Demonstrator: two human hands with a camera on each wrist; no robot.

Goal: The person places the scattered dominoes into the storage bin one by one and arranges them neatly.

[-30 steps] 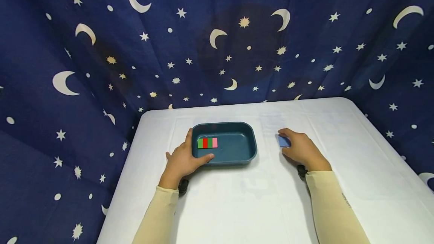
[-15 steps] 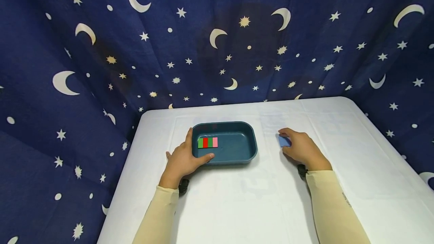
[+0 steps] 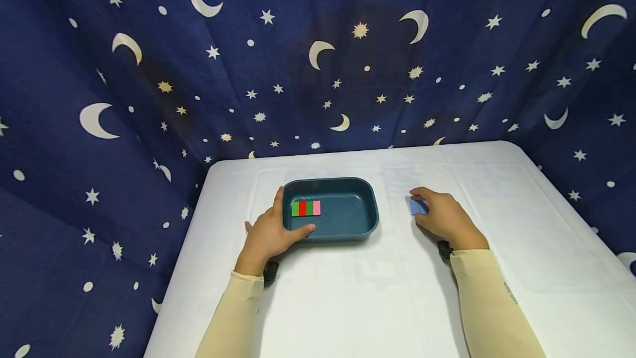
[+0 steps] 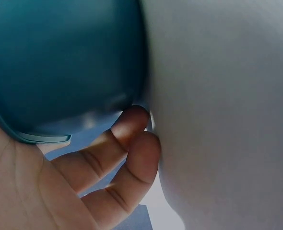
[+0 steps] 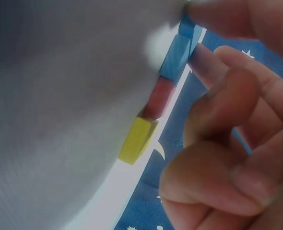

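My left hand [image 3: 268, 233] grips the left end of a dark teal tray [image 3: 367, 233], thumb over the near rim. In the left wrist view, bent fingers [image 4: 144, 153] lie against the outer wall of the tray. Inside it, a row of small blocks [image 3: 306, 208] in green, red and pink lies to the left. On the table to the right, my right hand [image 3: 444, 217] pinches a blue block [image 3: 418, 207] between thumb and finger. The right wrist view shows another blue block [image 5: 175, 56], a red block [image 5: 159, 98] and a yellow block [image 5: 137, 141] lined up with it; the hand mostly hides these from the head view.
A white cloth covers the table [image 3: 358, 303]. Behind it and at both sides hangs a dark blue curtain [image 3: 278, 70] with moons and stars. White tabletop lies between the tray and the right hand.
Both hands and the tray hold nearly still; the head view has shifted slightly. A sliver of pink now shows beside the blue block under the right hand.
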